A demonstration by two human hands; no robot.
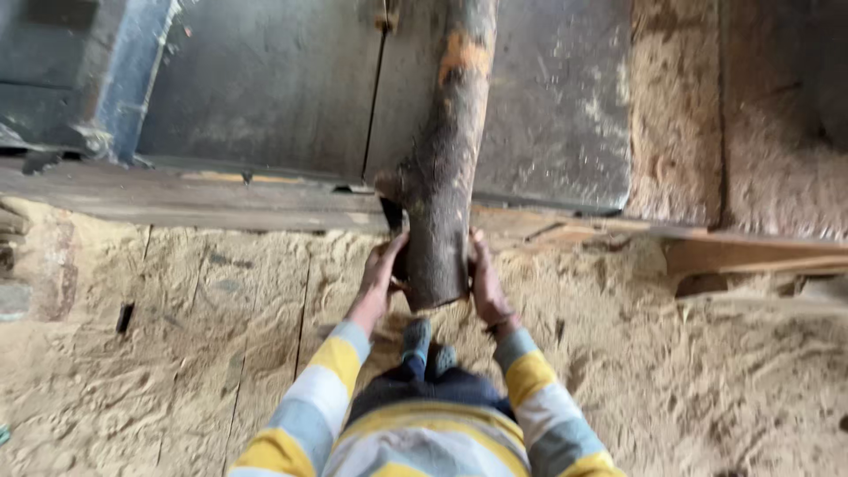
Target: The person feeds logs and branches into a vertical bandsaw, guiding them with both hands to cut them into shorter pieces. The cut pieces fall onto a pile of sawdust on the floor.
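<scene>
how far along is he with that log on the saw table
Done: the log already lies lengthwise on the grey metal table, and sawdust covers the floor. In hand: the left hand and right hand each keep a grip on a side of the near end, which overhangs the table's wooden edge. Left: no cut shows in the log; it looks whole with bark on.
</scene>
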